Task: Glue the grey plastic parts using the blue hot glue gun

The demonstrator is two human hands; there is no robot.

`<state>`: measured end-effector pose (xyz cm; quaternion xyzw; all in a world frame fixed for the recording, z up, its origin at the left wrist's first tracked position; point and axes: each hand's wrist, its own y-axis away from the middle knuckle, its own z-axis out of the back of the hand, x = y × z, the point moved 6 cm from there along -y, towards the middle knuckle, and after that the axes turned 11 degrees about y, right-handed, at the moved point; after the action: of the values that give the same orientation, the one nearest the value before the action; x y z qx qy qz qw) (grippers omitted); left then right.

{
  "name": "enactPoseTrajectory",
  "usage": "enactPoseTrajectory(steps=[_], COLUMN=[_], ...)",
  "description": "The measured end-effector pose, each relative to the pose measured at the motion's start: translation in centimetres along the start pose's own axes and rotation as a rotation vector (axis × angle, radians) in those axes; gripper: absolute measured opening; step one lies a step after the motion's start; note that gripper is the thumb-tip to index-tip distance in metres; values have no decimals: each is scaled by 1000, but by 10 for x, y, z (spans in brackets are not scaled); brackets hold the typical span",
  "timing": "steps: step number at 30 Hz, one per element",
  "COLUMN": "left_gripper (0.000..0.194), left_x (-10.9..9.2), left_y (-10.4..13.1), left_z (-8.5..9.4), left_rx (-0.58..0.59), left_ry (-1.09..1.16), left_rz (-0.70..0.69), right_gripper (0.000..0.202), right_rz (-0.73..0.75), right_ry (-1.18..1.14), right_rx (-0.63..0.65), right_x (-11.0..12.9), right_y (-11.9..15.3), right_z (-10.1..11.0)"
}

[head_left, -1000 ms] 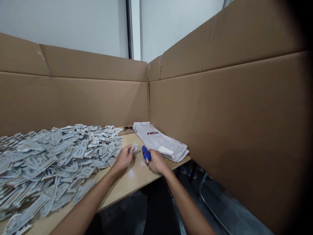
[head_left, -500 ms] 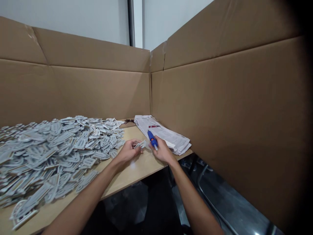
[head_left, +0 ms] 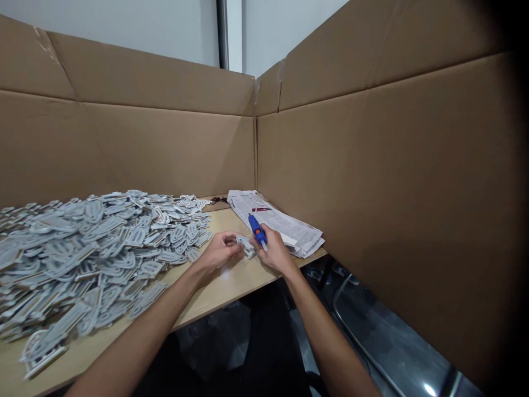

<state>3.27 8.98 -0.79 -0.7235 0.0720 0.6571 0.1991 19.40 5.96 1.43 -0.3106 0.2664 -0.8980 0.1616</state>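
Over the table (head_left: 223, 221), the grey piece (head_left: 247, 247) pinched by the left hand (head_left: 222, 251) slants away toward the right hand (head_left: 274, 253), which grips a blue tool (head_left: 257, 229), though whether they touch is unclear.

Gray piece: small, flat and pale gray, with a rounded end and cut-out openings (head_left: 247, 246); finer detail is too small to tell.
Gray piece, hold: at the fingertips of the left hand (head_left: 223, 249), the rounded end toward the upper left, the rest slanting to the lower right.
Gray piece, place: a little below and left of the frame's center; whether it touches the right hand (head_left: 273, 251) cannot be told.
Blue tool: slim blue body with an orange-red patch and a pale tip (head_left: 258, 229).
Blue tool, pose: gripped in the right hand, tilted, tip toward the lower right.
Blue tool, place: just below the frame's center.
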Motion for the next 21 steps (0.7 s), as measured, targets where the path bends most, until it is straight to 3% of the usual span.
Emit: enactPoseTrajectory(steps=[7, 14, 16, 21], left_gripper=[26, 25, 27, 29], left_x=[5, 15, 17, 9], left_y=[0, -8, -10, -3], left_z=[4, 16, 27, 60], left_rx=[-115, -188, -272, -627], left_ry=[83, 22, -41, -228], left_rz=[25, -2, -25, -127], right_gripper=[17, 15, 15, 14], right_rz=[-41, -80, -118, -149], right_ry=[-132, -144, -118, -80], right_rx=[-7, -35, -43, -44], right_x=[-10, -17, -19, -18], right_y=[1, 0, -1, -1], right_z=[-8, -9, -6, -6])
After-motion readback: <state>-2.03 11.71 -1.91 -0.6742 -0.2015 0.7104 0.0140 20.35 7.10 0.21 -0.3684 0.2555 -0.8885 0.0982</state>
